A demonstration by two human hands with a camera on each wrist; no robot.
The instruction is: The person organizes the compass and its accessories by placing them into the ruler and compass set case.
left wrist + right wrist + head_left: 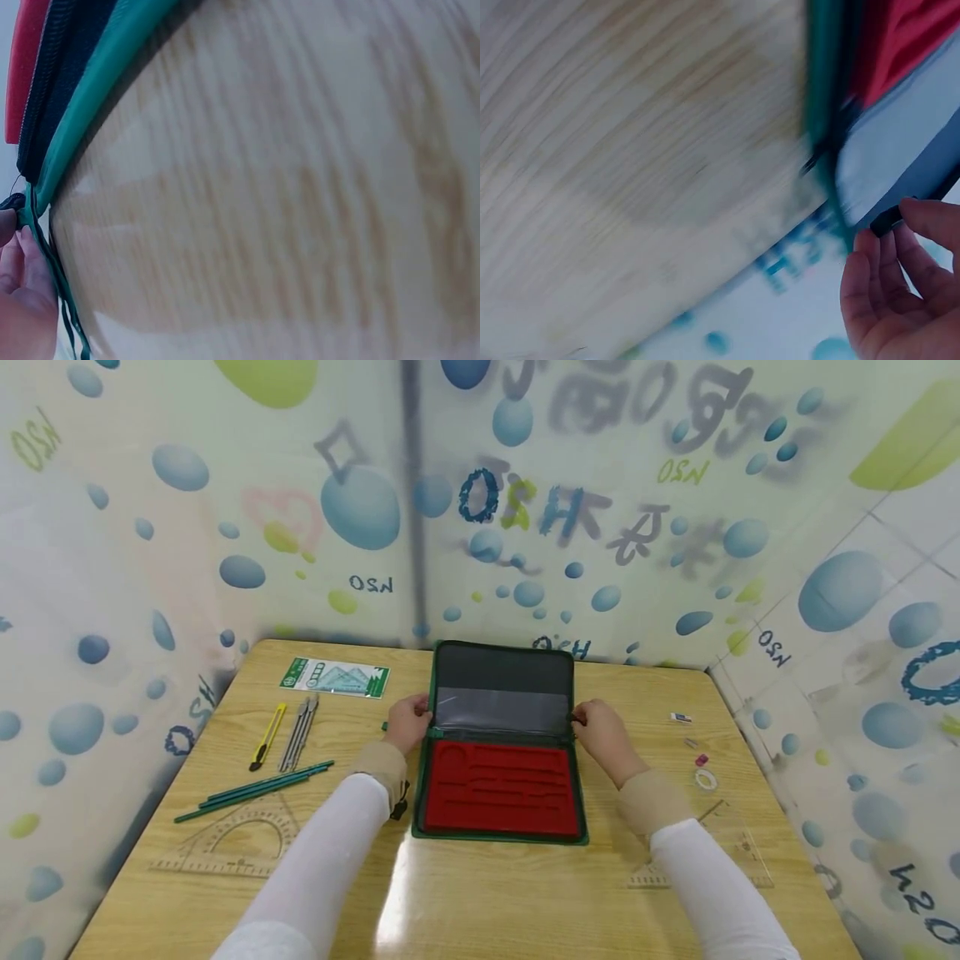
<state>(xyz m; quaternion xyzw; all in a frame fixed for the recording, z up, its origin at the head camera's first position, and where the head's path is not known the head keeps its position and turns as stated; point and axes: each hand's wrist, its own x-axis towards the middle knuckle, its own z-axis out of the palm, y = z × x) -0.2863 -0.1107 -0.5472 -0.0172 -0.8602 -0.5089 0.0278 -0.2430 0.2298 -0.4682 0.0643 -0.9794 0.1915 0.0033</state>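
Surface [495, 897]; case [501, 742] at its twelve, lid raised. Opening step, seemingly; next likely calls for release. Around case: sleeves [322, 852] overlap set squares [236, 847] [738, 852], eight and four; green pencils [255, 791], eight; left hand [408, 723], fingers pinching edge, nine; right hand [602, 739], fingers pinching black tab [886, 222], maybe zip pull, three; eraser [681, 717], three.

Green case edge [107, 79]: slants from the top down to the left border, then down toward the bottom
Red insert [25, 71]: upper left corner
Dark zipper [61, 71]: between red and green
Left hand [26, 319]: lower left, partly cut off, fingers [35, 262] gripping the edge
Tabletop [255, 195]: wood-grained, fills the rest, paler along the bottom
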